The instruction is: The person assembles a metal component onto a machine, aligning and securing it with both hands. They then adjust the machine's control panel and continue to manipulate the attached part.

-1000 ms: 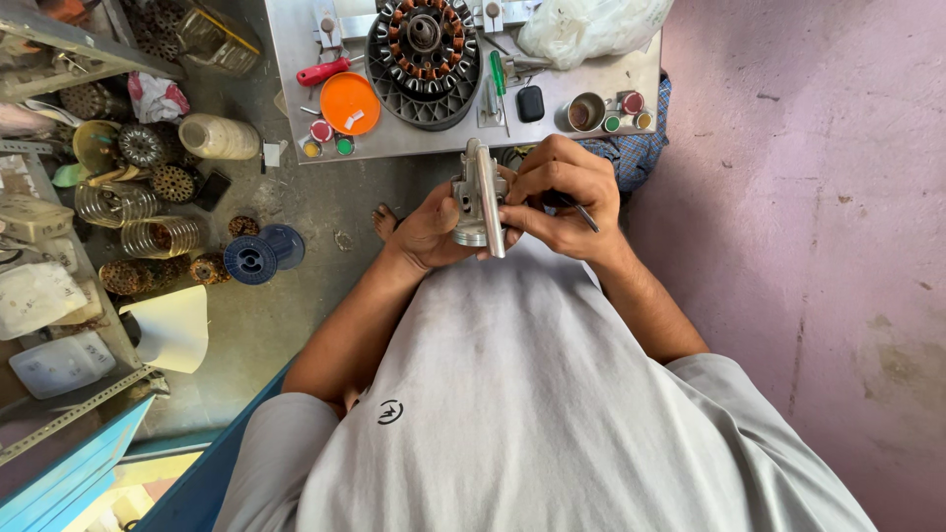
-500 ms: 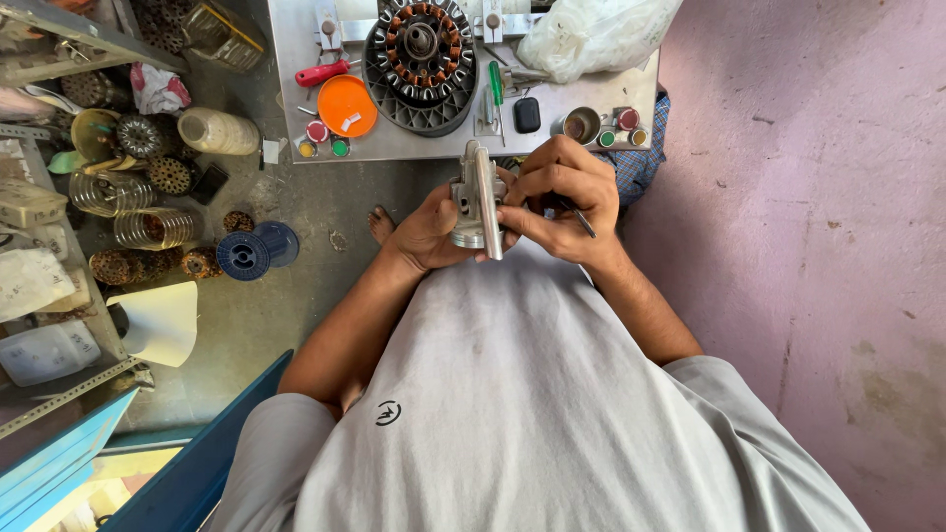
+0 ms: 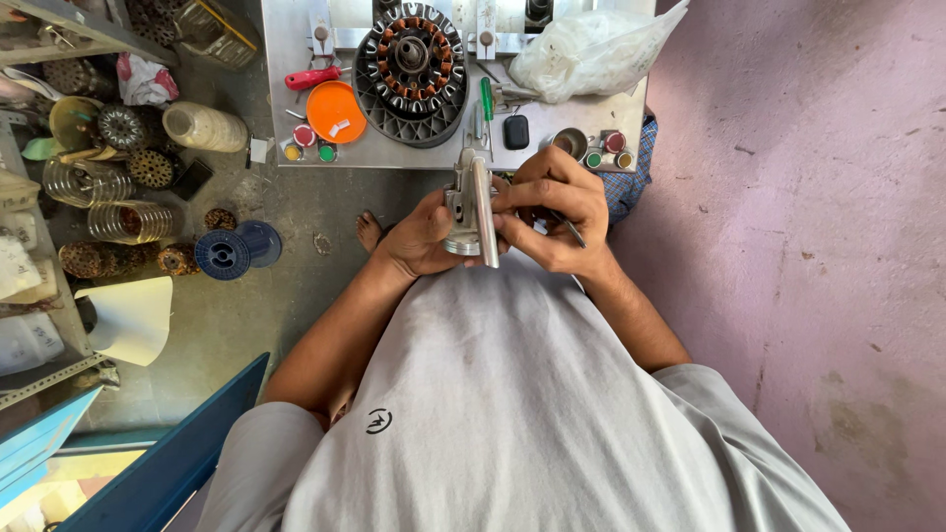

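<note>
Rough pinkish-purple wall (image 3: 818, 246) filling the right side of the frame, stained and scuffed in patches. Grey concrete floor (image 3: 296, 296) left of centre, dusty and evenly daylit, beneath a pale metal bench (image 3: 286, 89) along the top edge. Blue panel (image 3: 168, 463) slanting across the lower left; metal shelving (image 3: 59, 30) at upper left.

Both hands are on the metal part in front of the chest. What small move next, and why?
Probably keep the left hand steady on the metal part while the right hand works its thin tool at it: the fingers pinch the part's edge, tool already in the grip.
</note>
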